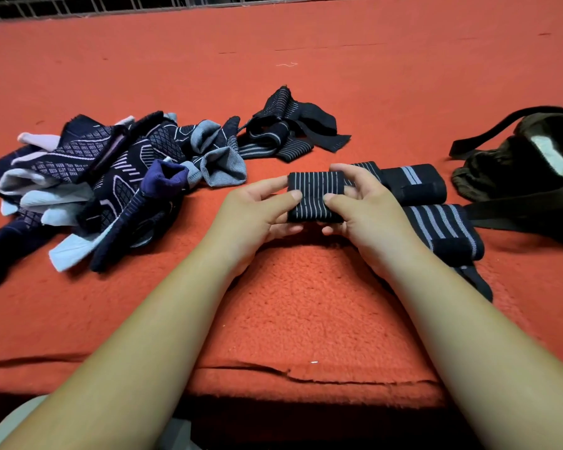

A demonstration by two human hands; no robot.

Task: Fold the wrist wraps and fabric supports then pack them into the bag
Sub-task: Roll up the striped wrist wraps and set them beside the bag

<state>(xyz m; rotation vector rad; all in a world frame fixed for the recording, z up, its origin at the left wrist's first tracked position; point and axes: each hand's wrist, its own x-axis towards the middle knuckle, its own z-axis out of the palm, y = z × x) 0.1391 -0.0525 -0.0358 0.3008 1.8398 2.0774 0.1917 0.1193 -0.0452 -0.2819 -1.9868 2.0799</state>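
A folded black wrist wrap with thin grey stripes (316, 194) is held just above the red blanket in the middle. My left hand (254, 212) pinches its left edge and my right hand (368, 209) pinches its right edge, thumbs on top. Two folded striped wraps lie to the right, one (413, 183) behind my right hand and one (446, 232) beside my right wrist. A loose tangle of black wraps (290, 128) lies further back. A heap of navy and light-blue fabric supports (111, 177) covers the left. The dark bag (533, 167) sits open at the right edge.
The red fleece blanket (306, 303) covers the whole surface, with its folded front edge near my elbows. The bag's black strap (517, 216) runs across the blanket by the nearest folded wrap. A metal rail (111, 4) lines the far edge.
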